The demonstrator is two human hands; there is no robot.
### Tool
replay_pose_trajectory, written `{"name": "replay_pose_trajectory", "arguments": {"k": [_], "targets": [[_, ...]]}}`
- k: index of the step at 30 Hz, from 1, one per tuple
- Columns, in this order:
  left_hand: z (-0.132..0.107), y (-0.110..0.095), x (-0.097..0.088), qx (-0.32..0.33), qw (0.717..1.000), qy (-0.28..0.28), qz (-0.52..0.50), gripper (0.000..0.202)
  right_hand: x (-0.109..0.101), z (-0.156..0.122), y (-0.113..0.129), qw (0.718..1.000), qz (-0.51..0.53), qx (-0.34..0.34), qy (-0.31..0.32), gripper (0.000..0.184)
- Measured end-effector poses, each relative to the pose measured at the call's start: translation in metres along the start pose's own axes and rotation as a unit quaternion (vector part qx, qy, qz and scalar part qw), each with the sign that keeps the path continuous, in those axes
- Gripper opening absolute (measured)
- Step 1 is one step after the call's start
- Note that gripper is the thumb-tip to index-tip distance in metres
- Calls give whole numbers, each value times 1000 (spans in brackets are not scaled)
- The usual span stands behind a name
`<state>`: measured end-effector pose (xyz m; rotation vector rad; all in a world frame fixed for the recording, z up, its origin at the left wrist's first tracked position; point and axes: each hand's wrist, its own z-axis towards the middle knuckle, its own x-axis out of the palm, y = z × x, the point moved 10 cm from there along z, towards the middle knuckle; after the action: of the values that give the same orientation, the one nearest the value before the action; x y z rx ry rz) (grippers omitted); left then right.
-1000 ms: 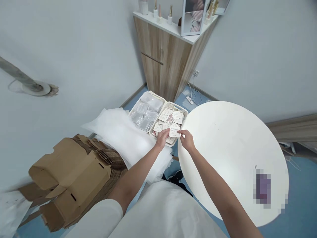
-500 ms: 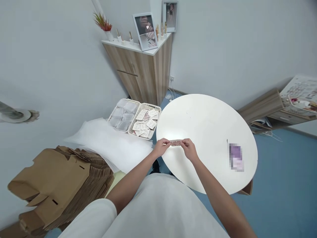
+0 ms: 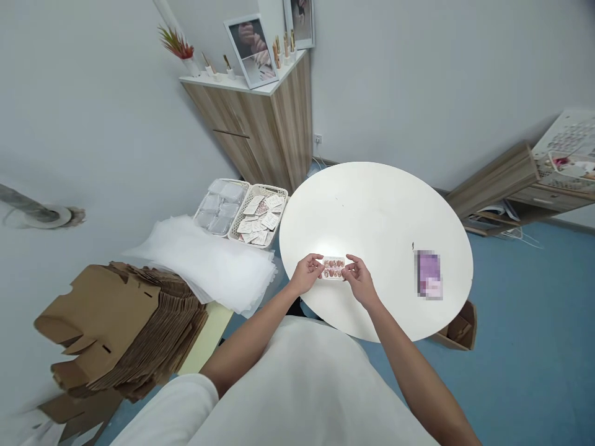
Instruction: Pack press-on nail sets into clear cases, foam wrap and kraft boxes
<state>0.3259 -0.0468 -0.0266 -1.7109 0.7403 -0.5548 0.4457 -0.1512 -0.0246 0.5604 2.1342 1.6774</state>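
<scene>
Between my two hands is a small press-on nail set (image 3: 333, 267), a pale pack with two rows of pinkish-brown nails facing up. My left hand (image 3: 307, 274) pinches its left edge between thumb and fingers. On the other side, my right hand (image 3: 359, 279) grips the right edge the same way. Both hands are over the near part of the round white table (image 3: 376, 204). A purple and pink pixelated item (image 3: 428, 274) lies on the table to the right of my right hand.
Left of the table stand a basket of white cards (image 3: 258, 222) and a basket of clear packets (image 3: 221, 205). Nearer are white foam sheets (image 3: 204, 260) and stacked flat cardboard boxes (image 3: 121, 322). A wooden cabinet (image 3: 260, 130) stands behind; a shelf unit (image 3: 497, 186) is at right.
The nail set has tilted from nearly edge-on to facing up, so both rows of nails show. Both hands still hold its ends. The camera view has shifted slightly.
</scene>
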Motion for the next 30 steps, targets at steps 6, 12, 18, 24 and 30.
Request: {"name": "replay_pose_trajectory", "arguments": {"k": [6, 12, 18, 24, 30], "targets": [[3, -3, 4, 12, 999, 25, 21, 36, 4, -11, 3, 995, -66, -25, 71, 63], [1, -13, 8, 42, 990, 104, 87, 56, 0, -10, 0, 995, -85, -25, 36, 62], [3, -18, -3, 60, 980, 129, 142, 62, 9, -3, 2, 994, -104, -24, 34, 61], [13, -8, -20, 65, 976, 121, 172, 62, 26, 12, -2, 989, -138, -18, 49, 63], [29, 7, -57, 36, 975, 71, 210, 62, 60, 43, -7, 977, -201, -4, 70, 58]]}}
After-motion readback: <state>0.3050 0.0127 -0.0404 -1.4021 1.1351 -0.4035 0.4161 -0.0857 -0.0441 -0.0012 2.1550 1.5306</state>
